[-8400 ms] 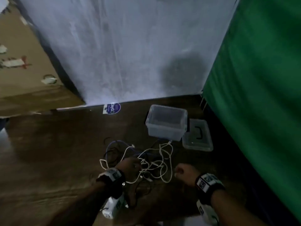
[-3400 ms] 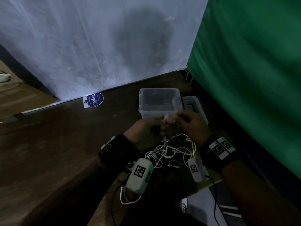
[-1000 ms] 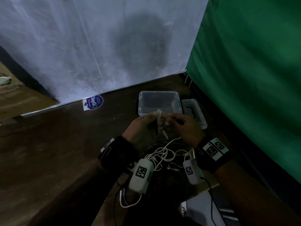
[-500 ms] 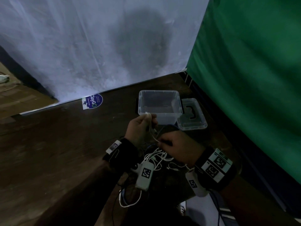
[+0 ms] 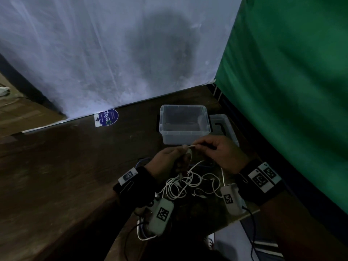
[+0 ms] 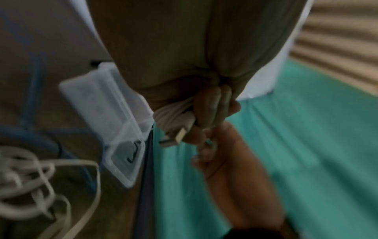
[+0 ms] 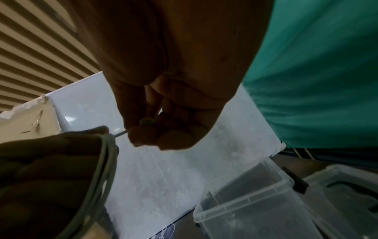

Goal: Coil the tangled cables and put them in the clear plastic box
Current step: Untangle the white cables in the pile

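A tangle of white cable (image 5: 185, 183) lies on the dark wooden table (image 5: 66, 166) below both hands. My left hand (image 5: 172, 159) grips a small bundle of white cable loops (image 6: 174, 118), with a USB plug (image 6: 174, 139) sticking out of the fist. My right hand (image 5: 216, 151) pinches the white strand (image 5: 192, 146) just right of the left thumb. The clear plastic box (image 5: 183, 125) stands open and empty behind the hands. A blue cable (image 6: 32, 90) lies under the white tangle.
The box's clear lid (image 5: 224, 129) lies right of the box. A green curtain (image 5: 291, 81) hangs close on the right and a white sheet (image 5: 103, 53) behind. A round blue sticker (image 5: 108, 117) sits at the table's far edge. The table's near edge (image 5: 239, 219) runs by my right wrist.
My right hand rose from the tangle back up to the left hand and now pinches the strand beside the left thumb. The left hand keeps its bundle.
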